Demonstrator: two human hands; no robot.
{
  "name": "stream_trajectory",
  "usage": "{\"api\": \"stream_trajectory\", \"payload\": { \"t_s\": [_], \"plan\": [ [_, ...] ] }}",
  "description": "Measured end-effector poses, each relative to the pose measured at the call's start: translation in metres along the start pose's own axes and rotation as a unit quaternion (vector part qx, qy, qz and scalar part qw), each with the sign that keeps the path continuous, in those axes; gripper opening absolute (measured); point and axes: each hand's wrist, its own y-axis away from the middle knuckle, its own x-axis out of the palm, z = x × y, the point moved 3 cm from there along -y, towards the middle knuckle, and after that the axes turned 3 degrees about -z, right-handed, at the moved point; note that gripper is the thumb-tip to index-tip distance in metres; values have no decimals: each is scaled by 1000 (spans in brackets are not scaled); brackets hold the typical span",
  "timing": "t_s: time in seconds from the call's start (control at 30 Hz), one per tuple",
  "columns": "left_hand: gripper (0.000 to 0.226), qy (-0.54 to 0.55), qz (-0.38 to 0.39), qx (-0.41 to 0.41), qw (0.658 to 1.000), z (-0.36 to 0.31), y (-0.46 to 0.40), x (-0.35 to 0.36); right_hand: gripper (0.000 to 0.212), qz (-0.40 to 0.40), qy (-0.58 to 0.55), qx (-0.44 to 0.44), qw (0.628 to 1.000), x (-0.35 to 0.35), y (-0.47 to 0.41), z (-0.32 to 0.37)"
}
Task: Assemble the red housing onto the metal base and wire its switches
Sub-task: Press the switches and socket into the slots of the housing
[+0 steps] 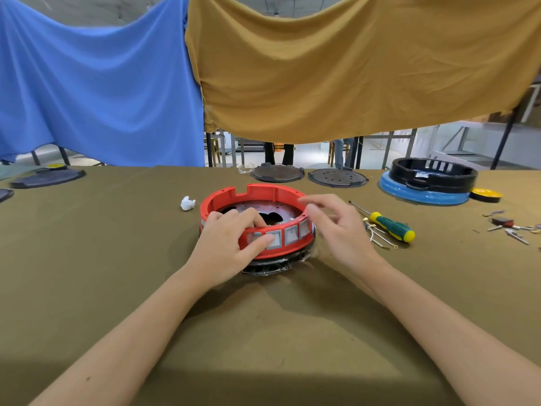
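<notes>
Gripping red housing (257, 194) rim, left hand (231, 244) hides leftmost switch.

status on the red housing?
Left hand grips red housing front rim, thumb on switches. Right hand hovers, empty. Screwdriver unused alongside.

Workshop: screwdriver (390, 225), loose wires (377, 235), spare housings (433, 174) on bench.

No legible text or labels anywhere.
</notes>
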Motion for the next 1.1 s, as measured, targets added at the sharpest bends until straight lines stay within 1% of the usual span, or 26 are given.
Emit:
{"api": "stream_trajectory", "payload": {
  "t_s": [0.07,0.1,0.13,0.17,0.27,0.33,0.37,0.4,0.5,0.57,0.6,0.67,0.73,0.77,0.83,0.87,0.9,0.93,1.0,1.03,1.1],
  "plan": [
    [24,4,1,4,1000,0,1,-1,22,-76,69,32,994,-15,-9,-11],
    [22,3,2,5,1000,0,2,-2,24,-85,122,48,988,-22,-13,-18],
    [20,-1,4,5,1000,0,1,-2,27,-76,171,62,980,-26,-15,-25],
    [19,-5,5,4,1000,1,1,-3,30,-56,207,73,974,-29,-16,-30],
    [23,-25,8,7,1000,4,1,-3,39,32,259,101,960,-28,-17,-41],
    [24,-41,2,10,999,5,1,-3,43,113,311,117,937,-22,-17,-45],
    [24,-50,-2,11,999,4,0,-3,45,136,327,123,927,-19,-17,-48],
    [24,-58,-6,11,998,3,-1,-3,43,136,332,125,925,-18,-17,-49],
    [25,-70,-11,9,997,2,-1,-3,32,89,318,129,935,-20,-19,-51],
    [23,-58,-18,3,998,3,-1,-5,28,103,326,138,930,-18,-17,-53],
    [21,-52,-26,-1,998,4,0,-6,24,103,332,130,929,-18,-17,-54],
    [19,-51,-33,-8,998,5,0,-8,20,67,323,96,939,-18,-17,-51],
    [26,-54,-18,-12,998,6,1,-8,21,11,273,74,959,-20,-18,-43],
    [29,-54,-9,-11,998,6,1,-7,23,-14,229,76,970,-21,-18,-39],
    [28,-46,-2,-10,999,7,2,-6,24,-54,98,107,988,-21,-15,-31],
    [26,-42,-1,-9,999,8,1,-5,23,-66,17,134,989,-20,-13,-27],
    [24,-40,0,-9,999,8,1,-4,22,-68,-67,164,982,-17,-10,-24],
    [24,-39,1,-8,999,8,1,-4,22,-63,-153,192,967,-14,-9,-20],
    [24,-39,4,-7,999,7,0,-3,22,-46,-318,237,917,-10,-7,-15],
    [24,-38,3,-7,999,7,0,-2,23,-32,-381,253,889,-10,-6,-13],
    [23,-30,-5,-6,1000,5,1,-2,31,11,-454,279,846,-8,-4,-10]
  ]
}}
